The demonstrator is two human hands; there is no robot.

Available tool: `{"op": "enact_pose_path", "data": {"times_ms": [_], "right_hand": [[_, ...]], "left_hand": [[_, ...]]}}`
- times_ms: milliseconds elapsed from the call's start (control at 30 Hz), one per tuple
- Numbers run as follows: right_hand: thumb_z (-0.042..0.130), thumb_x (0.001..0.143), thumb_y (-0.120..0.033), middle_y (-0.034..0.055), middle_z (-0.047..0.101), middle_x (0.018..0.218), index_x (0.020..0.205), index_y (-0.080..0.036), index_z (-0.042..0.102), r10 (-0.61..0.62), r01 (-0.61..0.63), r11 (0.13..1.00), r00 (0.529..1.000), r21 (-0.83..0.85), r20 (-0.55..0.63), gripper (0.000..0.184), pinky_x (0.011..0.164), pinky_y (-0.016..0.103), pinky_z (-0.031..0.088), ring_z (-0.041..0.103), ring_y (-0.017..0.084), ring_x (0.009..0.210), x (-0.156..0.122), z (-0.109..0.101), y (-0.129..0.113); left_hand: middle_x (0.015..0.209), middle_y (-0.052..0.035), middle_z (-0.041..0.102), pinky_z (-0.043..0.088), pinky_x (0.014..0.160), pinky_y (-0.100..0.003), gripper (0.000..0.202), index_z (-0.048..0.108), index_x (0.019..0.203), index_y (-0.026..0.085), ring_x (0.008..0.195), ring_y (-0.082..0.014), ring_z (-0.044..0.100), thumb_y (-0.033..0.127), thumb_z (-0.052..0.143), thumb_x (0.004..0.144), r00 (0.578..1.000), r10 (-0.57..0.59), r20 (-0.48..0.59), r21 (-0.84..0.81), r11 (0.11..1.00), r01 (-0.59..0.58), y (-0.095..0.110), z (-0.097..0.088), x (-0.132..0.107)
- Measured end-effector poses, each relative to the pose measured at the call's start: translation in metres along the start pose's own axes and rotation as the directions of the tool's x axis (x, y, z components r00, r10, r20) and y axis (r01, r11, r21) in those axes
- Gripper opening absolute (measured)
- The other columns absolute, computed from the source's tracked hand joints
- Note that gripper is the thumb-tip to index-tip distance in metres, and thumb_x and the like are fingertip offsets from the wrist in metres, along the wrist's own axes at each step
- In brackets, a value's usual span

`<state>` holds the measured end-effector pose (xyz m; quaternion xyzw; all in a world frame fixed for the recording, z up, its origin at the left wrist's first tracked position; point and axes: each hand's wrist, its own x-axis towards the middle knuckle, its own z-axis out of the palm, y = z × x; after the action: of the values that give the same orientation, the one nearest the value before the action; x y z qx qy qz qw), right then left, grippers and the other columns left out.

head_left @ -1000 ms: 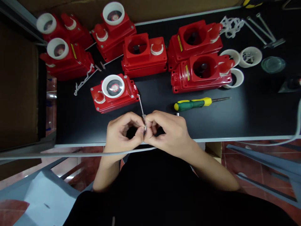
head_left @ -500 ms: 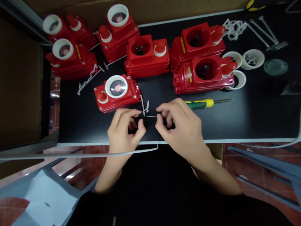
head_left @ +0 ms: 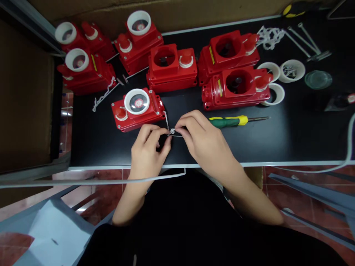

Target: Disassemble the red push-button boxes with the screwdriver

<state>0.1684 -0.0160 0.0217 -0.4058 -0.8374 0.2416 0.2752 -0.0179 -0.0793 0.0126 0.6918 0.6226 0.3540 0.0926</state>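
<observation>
A white cord (head_left: 166, 120) runs from the right end of the nearest red box (head_left: 142, 117), which has a white ring around a round window. Thumb and fingers of my left hand (head_left: 151, 146) are pinched at the cord's lower end, by a thin metal rod (head_left: 177, 136). My right hand (head_left: 201, 138) pinches the knotted part of the same cord, just right of the left fingertips. The rod passes below the right fingertips, and its right end is hidden by that hand. Behind my right hand lies a green and yellow screwdriver (head_left: 229, 121).
Several other red boxes (head_left: 172, 75) stand along the back, some with open round holes. White cups (head_left: 292, 71), glass discs (head_left: 318, 79), metal rods (head_left: 307, 40) and a heap of white cord (head_left: 270, 37) lie at the right. A grey cable (head_left: 111, 182) crosses the table's front edge.
My right hand has moved left, close to the left one, and its fingers have closed on the cord's knot. The left fingertips have come together at the cord's end.
</observation>
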Motion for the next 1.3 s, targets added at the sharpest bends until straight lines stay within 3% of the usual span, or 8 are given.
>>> {"op": "enact_pose_path", "data": {"times_ms": [167,333,433,667,1000,1167,1300], "right_hand": [[0.062,0.111,-0.01,0.0053,0.076,0.105,0.111,-0.022,0.07,-0.055,0.081,0.964,0.993,0.252,-0.107,0.014,0.085,0.032,0.06,0.074,0.018,0.094,-0.005,-0.002,0.001],[0.068,0.108,-0.013,0.0014,0.077,0.104,0.114,-0.021,0.072,0.11,-0.044,0.857,0.989,0.513,-0.099,0.01,0.075,0.027,0.06,0.074,0.012,0.079,-0.009,0.001,-0.001],[0.07,0.107,-0.015,0.0014,0.079,0.107,0.114,-0.021,0.072,0.165,-0.094,0.805,0.984,0.587,-0.069,0.009,0.076,0.027,0.063,0.075,0.012,0.08,-0.01,0.001,-0.001],[0.071,0.107,-0.014,0.0008,0.075,0.1,0.111,-0.02,0.073,0.124,-0.039,0.851,0.984,0.524,-0.128,0.007,0.076,0.027,0.062,0.074,0.012,0.082,-0.011,0.0,-0.003],[0.072,0.107,-0.014,0.0012,0.079,0.1,0.111,-0.021,0.073,0.099,-0.025,0.874,0.987,0.485,-0.128,0.008,0.077,0.027,0.063,0.078,0.014,0.085,-0.012,-0.002,-0.005],[0.071,0.103,-0.009,-0.0005,0.076,0.088,0.107,-0.017,0.075,-0.004,0.05,0.921,0.993,0.387,-0.118,0.009,0.07,0.023,0.06,0.071,0.011,0.073,-0.013,-0.004,-0.005],[0.07,0.104,-0.008,0.0011,0.081,0.095,0.112,-0.015,0.076,-0.054,0.091,0.929,0.992,0.358,-0.112,0.012,0.072,0.02,0.061,0.074,0.01,0.076,-0.014,-0.005,-0.005]], "left_hand": [[0.106,-0.002,0.076,0.057,0.071,-0.027,0.016,0.077,0.118,0.022,0.072,-0.0113,0.062,0.019,0.079,0.102,0.999,0.016,-0.034,-0.124,0.992,-0.02,0.005,-0.005,0.005],[0.104,-0.001,0.078,0.057,0.073,-0.027,0.008,0.081,0.111,0.023,0.075,-0.0119,0.066,0.021,0.079,0.104,1.0,-0.007,-0.017,-0.197,0.98,0.004,0.007,-0.003,0.009],[0.099,-0.0004,0.078,0.057,0.074,-0.027,0.005,0.081,0.106,0.024,0.079,-0.0133,0.068,0.02,0.08,0.103,0.998,-0.044,-0.034,-0.262,0.964,0.034,0.007,-0.002,0.009],[0.097,-0.0011,0.074,0.056,0.072,-0.028,0.003,0.079,0.102,0.023,0.082,-0.0142,0.067,0.022,0.078,0.104,0.999,-0.033,0.029,-0.37,0.928,0.042,0.003,-0.005,0.011],[0.094,0.0011,0.07,0.052,0.07,-0.025,0.01,0.075,0.095,0.021,0.078,-0.0108,0.061,0.011,0.078,0.097,1.0,-0.02,0.01,-0.374,0.927,0.022,0.006,-0.003,0.013],[0.093,0.0011,0.068,0.052,0.07,-0.027,0.011,0.073,0.094,0.02,0.078,-0.0111,0.061,0.009,0.077,0.094,1.0,-0.005,-0.004,-0.376,0.927,0.003,0.006,-0.004,0.014],[0.093,0.0014,0.067,0.052,0.071,-0.026,0.013,0.073,0.093,0.02,0.079,-0.011,0.061,0.007,0.076,0.092,1.0,0.007,0.001,-0.361,0.933,-0.006,0.006,-0.004,0.014]]}}
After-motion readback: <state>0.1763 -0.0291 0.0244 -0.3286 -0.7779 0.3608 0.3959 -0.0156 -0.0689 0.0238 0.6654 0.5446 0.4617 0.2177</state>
